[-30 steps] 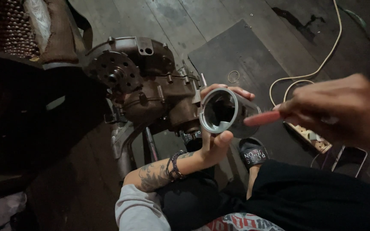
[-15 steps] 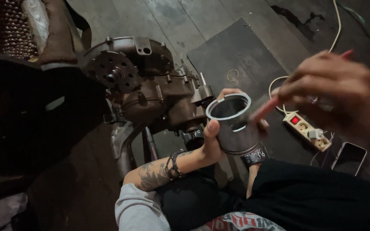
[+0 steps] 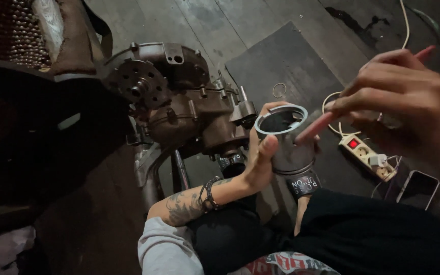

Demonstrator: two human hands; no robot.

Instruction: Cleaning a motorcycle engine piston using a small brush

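Note:
My left hand (image 3: 260,162) grips a hollow metal cylinder (image 3: 290,148) by its side, open end up, in front of a grimy engine block (image 3: 179,109) on a stand. My right hand (image 3: 406,97), close to the camera and blurred, pinches a thin red-handled tool (image 3: 312,129). The tool's lower end touches the cylinder's rim on the right. My left wrist wears dark bracelets and the forearm is tattooed.
A dark board (image 3: 291,61) lies on the wooden floor with a small metal ring (image 3: 279,90) on it. At the right are a power strip (image 3: 367,153) with a lit red switch, a phone (image 3: 417,188) and a white cable (image 3: 406,20). A sandal (image 3: 304,184) shows under the cylinder.
My left hand has tipped the cylinder from facing the camera to open end up. My right hand has risen and come closer, the red tool now slanting down to the rim.

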